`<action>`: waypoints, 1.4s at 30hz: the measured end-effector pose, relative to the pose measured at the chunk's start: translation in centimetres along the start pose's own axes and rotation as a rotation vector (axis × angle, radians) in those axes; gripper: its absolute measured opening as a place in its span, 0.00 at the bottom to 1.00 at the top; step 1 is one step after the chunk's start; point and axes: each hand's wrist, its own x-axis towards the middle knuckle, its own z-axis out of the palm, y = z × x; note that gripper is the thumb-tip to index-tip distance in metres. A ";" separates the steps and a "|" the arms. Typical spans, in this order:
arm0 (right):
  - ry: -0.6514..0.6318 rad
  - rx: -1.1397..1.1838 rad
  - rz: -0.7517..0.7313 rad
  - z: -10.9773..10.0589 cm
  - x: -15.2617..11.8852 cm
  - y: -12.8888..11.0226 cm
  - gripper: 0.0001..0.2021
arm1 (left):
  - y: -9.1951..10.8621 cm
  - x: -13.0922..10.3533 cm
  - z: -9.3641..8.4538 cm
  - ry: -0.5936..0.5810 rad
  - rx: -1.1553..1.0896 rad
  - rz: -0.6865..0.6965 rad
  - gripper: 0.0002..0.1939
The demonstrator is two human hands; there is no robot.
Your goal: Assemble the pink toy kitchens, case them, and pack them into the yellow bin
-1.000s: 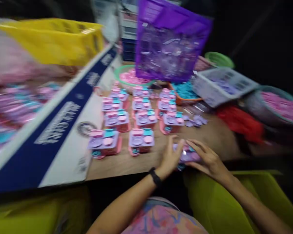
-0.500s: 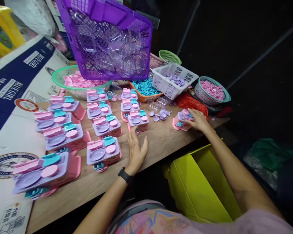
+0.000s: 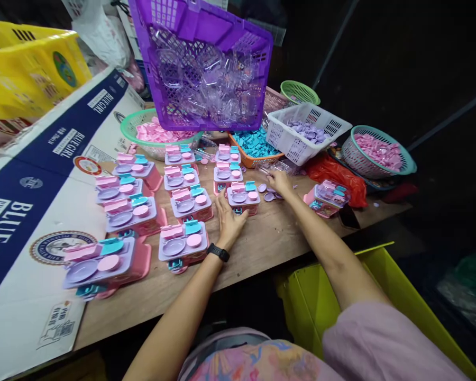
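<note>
My left hand (image 3: 230, 221), with a black wristband, has its thumb and fingers spread at the near left corner of a small toy kitchen set (image 3: 244, 198) in pink, lilac and turquoise. Whether it touches the toy I cannot tell. My right hand (image 3: 281, 182) is pinched at the near edge of a clear plastic cover (image 3: 280, 167). Just below its fingers lie small lilac toy pans (image 3: 268, 196). Apart at the right stands another toy kitchen set (image 3: 327, 198) with a clear cover over its top. Several uncovered sets (image 3: 184, 241) stand in rows to the left.
A purple basket (image 3: 202, 127) of clear covers is propped up behind. Around it are a green basin (image 3: 129, 127) of pink parts, an orange basket (image 3: 250, 160) of blue pieces and a white basket (image 3: 289, 145) of lilac pieces. A yellow bin (image 3: 313, 301) stands below the table edge.
My right hand has left the covered toy set at the right and moved left to the clear covers. My left hand has come closer to the nearest set. The view has shifted left.
</note>
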 end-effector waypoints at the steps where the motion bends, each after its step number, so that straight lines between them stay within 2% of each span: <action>1: 0.069 0.149 0.007 -0.4 -0.5 0.3 0.15 | -0.1 0.1 0.0 -0.021 -0.024 0.007 0.50; 3: 0.139 0.592 0.021 -1.5 -2.4 0.8 0.13 | -0.1 0.2 0.2 -0.064 -0.067 0.012 0.50; 4: 0.115 0.834 0.031 -2.1 -3.7 1.0 0.14 | -0.1 0.2 0.2 -0.079 -0.075 0.014 0.49; 6: -0.030 1.222 0.059 -3.5 -6.6 1.1 0.21 | 0.4 -0.2 0.2 -0.092 -0.056 0.029 0.44; 8: -0.166 1.453 0.104 -4.9 -9.7 0.9 0.26 | 1.0 -1.5 -0.3 -0.104 -0.016 0.059 0.40; 11: -0.273 1.573 0.182 -6.6 -13.3 0.6 0.24 | 2.1 -5.1 -1.8 -0.147 0.054 0.064 0.39; 13: -0.388 1.557 0.222 -7.2 -14.8 0.4 0.24 | 2.9 -7.9 -3.1 -0.182 0.101 0.050 0.40; 15: -0.562 1.489 0.251 -7.3 -15.7 0.2 0.25 | 3.8 -10.1 -4.5 -0.189 0.150 0.065 0.46; 17: -0.734 1.389 0.249 -7.1 -16.3 -0.4 0.26 | 4.8 -11.1 -5.8 -0.194 0.177 0.137 0.55; 19: -0.817 1.274 0.215 -6.9 -17.0 -1.4 0.25 | 5.8 -10.9 -6.9 -0.238 0.158 0.267 0.56; 21: -0.757 1.155 0.159 -6.8 -18.0 -2.7 0.24 | 6.7 -10.2 -7.8 -0.278 0.121 0.405 0.49; 22: -0.666 1.088 0.124 -6.9 -18.7 -3.4 0.24 | 7.0 -9.8 -8.1 -0.266 0.118 0.454 0.46; 25: -0.298 0.812 -0.091 -7.5 -21.1 -5.1 0.26 | 7.7 -9.4 -8.3 -0.104 0.174 0.478 0.44; 27: -0.167 0.571 -0.310 -7.8 -22.5 -5.6 0.32 | 8.0 -9.6 -8.1 -0.001 0.202 0.443 0.45; 30: -0.135 0.326 -0.540 -7.7 -23.3 -5.4 0.46 | 8.2 -9.8 -7.6 0.044 0.182 0.416 0.50; 34: -0.152 0.263 -0.643 -7.5 -22.5 -4.3 0.39 | 7.8 -9.8 -7.7 -0.027 0.051 0.366 0.54; 37: -0.154 0.199 -0.670 -7.8 -21.5 -3.6 0.35 | 6.6 -9.7 -7.8 -0.115 -0.042 0.281 0.60; 40: -0.156 0.174 -0.652 -8.2 -20.5 -3.4 0.37 | 4.9 -9.8 -7.6 -0.218 -0.090 0.170 0.67; 42: -0.204 0.152 -0.656 -8.4 -19.9 -3.3 0.38 | 3.9 -10.0 -7.3 -0.290 -0.117 0.080 0.64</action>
